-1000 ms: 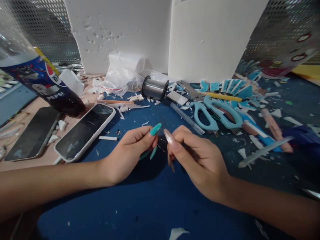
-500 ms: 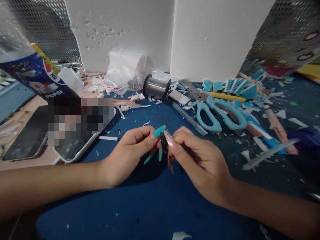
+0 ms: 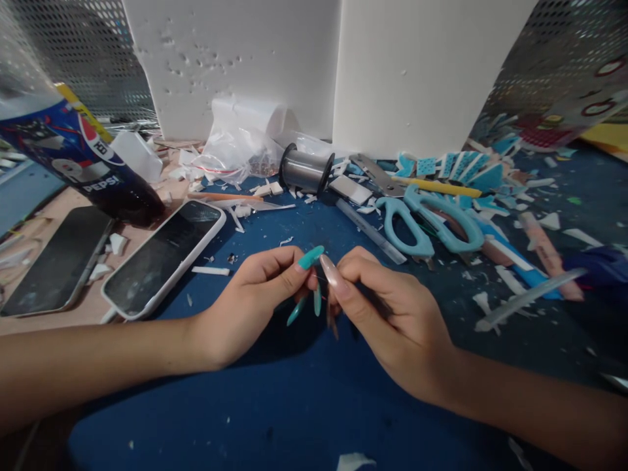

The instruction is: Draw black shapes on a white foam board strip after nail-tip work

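My left hand [image 3: 269, 288], with long turquoise nails, is closed in a pinch. Facing it, my right hand [image 3: 387, 307], with long pale pink nails, pinches too, and the tips of both thumbs almost meet. A very thin thread [image 3: 320, 277] shows faintly between the fingers; its ends are hidden by them. Both hands hover over the dark blue mat [image 3: 294, 405]. Behind them lies a spool of fine grey line [image 3: 307, 170] on its side. To the right of the spool are scissors with light blue handles [image 3: 408, 229].
Two phones [image 3: 167, 258] and a tilted Pepsi bottle [image 3: 93, 170] are at the left. White foam boards [image 3: 245, 59] stand at the back. A yellow stick [image 3: 441, 188], a clear glue stick [image 3: 530, 301], a plastic bag [image 3: 240, 147] and many foam scraps lie around.
My hands stay pinched together in nearly the same place. The lower left-hand fingers have shifted slightly to the right, and the view has moved a little.
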A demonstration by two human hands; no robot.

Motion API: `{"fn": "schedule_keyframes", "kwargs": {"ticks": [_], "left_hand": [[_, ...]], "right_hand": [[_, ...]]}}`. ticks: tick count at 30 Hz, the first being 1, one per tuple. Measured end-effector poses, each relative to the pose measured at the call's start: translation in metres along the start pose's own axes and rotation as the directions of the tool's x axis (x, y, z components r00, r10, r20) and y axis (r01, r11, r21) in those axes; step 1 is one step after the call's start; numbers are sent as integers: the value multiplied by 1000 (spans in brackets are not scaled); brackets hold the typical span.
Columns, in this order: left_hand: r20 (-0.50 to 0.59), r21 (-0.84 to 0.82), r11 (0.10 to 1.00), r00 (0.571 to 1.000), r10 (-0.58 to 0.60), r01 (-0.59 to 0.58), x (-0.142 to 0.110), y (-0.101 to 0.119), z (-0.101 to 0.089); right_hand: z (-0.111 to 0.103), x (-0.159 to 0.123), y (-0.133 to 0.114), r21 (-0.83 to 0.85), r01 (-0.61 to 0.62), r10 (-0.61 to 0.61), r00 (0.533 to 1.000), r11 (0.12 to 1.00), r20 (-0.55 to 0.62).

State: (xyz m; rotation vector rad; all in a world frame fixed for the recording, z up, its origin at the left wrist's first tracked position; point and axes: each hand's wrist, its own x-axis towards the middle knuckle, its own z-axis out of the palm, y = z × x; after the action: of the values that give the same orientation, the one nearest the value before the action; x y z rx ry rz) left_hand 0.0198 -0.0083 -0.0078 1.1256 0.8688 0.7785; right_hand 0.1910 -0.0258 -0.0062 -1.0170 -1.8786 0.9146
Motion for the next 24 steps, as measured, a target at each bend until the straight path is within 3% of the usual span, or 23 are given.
{"fn": "schedule_keyframes", "kwargs": {"ticks": [24], "left_hand": [[-4, 53, 999, 1000, 6, -5, -2, 0, 1]], "right_hand": [[0, 0, 1, -4, -13, 13, 1000, 1000, -1]]}}
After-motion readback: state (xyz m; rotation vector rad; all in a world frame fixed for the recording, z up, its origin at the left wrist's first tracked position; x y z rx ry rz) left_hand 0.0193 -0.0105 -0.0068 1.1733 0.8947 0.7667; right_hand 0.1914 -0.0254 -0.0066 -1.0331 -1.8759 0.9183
